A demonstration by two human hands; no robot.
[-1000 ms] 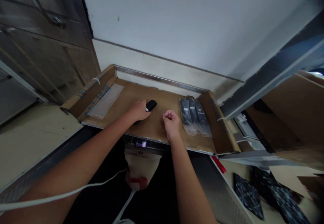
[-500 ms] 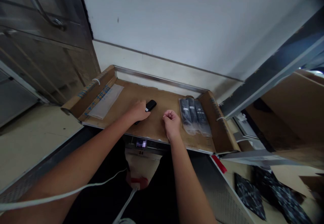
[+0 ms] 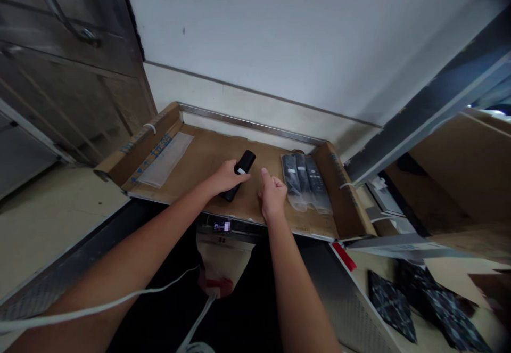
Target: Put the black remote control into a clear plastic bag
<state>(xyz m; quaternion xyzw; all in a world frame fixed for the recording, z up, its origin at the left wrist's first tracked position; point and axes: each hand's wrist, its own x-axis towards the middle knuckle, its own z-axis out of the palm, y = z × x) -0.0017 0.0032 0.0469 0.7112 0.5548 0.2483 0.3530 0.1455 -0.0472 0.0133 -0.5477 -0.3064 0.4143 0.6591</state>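
My left hand (image 3: pixel 230 176) is closed round a black remote control (image 3: pixel 246 161) with a white label, held slantwise over the cardboard-lined tray. The remote's middle is partly covered by my fingers. My right hand (image 3: pixel 273 193) is a little to the right of it, fingers curled in and thumb pointing up; whether anything is inside them is hidden. Beyond my right hand, three dark remotes in clear plastic bags (image 3: pixel 305 182) lie side by side. Flat translucent plastic bags (image 3: pixel 167 160) lie at the tray's left end.
Raised cardboard flaps, left (image 3: pixel 138 142) and right (image 3: pixel 351 196), bound the tray. A white wall (image 3: pixel 255 97) stands behind it. A white cable (image 3: pixel 120 301) crosses my left arm. Cardboard boxes (image 3: pixel 455 182) and dark patterned bags (image 3: pixel 393 302) are on the right.
My left hand has moved slightly right and turned the remote, showing more of it. My right thumb has lifted from a pinch to point up, with the other fingers still curled.
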